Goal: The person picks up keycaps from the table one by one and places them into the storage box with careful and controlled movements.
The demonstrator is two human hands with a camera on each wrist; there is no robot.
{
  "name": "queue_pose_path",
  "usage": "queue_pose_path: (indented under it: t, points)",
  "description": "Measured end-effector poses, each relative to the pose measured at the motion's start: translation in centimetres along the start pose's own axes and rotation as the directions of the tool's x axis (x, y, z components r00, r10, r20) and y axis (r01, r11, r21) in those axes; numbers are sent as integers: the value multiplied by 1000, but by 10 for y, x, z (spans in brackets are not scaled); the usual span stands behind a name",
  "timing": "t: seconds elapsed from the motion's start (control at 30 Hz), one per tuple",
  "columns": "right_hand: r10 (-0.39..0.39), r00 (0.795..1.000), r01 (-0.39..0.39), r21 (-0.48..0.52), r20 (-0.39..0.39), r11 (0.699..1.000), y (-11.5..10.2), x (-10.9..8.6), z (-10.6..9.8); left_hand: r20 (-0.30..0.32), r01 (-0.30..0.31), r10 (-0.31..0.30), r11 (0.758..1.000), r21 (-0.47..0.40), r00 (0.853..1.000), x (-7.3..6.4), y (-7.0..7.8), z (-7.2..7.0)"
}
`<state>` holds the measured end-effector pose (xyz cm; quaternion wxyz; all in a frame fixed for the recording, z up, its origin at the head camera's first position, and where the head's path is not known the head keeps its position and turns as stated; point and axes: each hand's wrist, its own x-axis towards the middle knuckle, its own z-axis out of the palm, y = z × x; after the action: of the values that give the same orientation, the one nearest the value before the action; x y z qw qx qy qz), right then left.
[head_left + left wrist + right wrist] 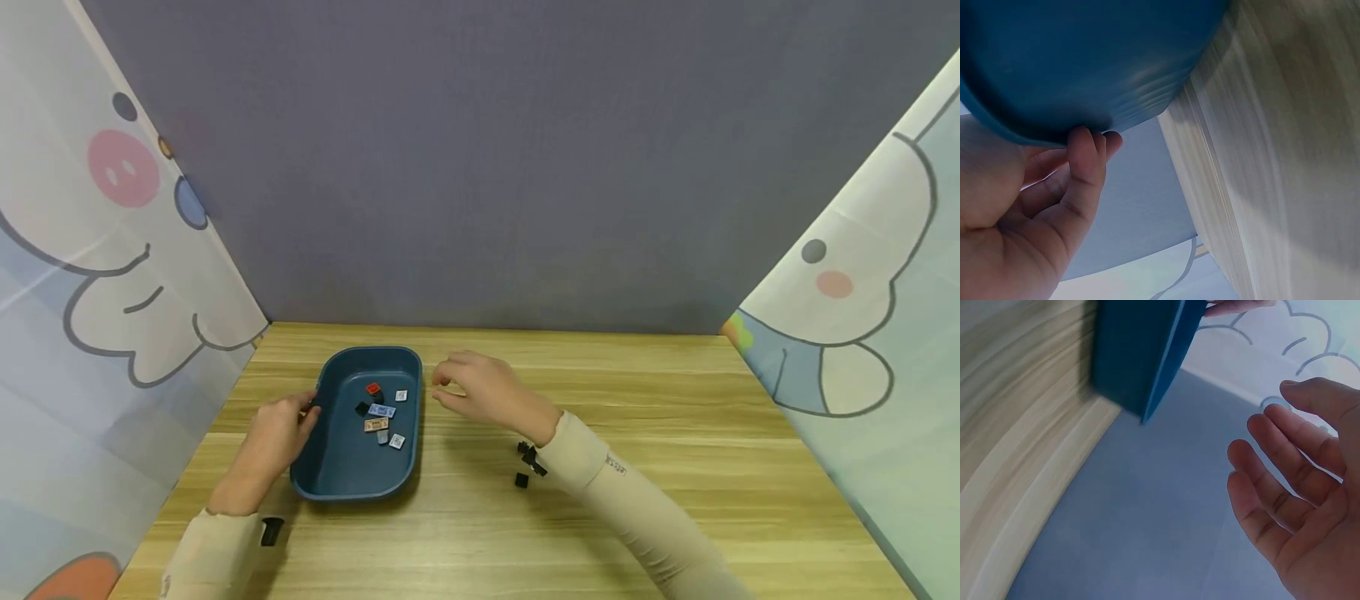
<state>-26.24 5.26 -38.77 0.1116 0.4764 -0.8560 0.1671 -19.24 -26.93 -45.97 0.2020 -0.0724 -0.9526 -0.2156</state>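
Observation:
A dark blue plastic tray [348,483] with rounded corners rests on the wooden table. Inside it lie a blue printed rectangular piece [382,411], a tan printed one [377,425], small white square tiles [397,442], a red piece [373,388] and some black pieces [362,409]. My left hand [273,437] grips the tray's left rim; in the left wrist view its fingertips [1082,150] press the rim from outside. Just past the tray's right side hovers my right hand [483,387]. Its fingers [1272,506] are loosely bent and hold nothing, as the right wrist view shows.
Several small black pieces [522,481] lie on the table [637,400] near the right sleeve. A dark panel [480,167] rises behind the table. Printed cartoon sheets [855,333] flank both sides.

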Motion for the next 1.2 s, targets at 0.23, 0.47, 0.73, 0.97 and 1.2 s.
queue_pose_path:
  t: [0.23,0.47,0.73,0.97,1.2]
  points:
    - [-1,1000,1,-13,-1,1000,22,-39,-5,26,18,-18,1000,2,1000,0,-1,-1]
    - [14,999,-12,-44,34,999,38,-69,-6,11,8,-8,1000,13,1000,2,-2,-5]
    - [41,997,-38,-33,71,999,48,-103,-2,7,0,0,1000,6,1000,2,-1,-3]
    - [76,993,-67,-110,88,992,53,-125,15,14,2,-2,1000,7,1000,5,-1,-2]
    - [101,992,-87,-154,82,984,52,-137,30,16,1,-2,1000,3,1000,4,-1,-2]
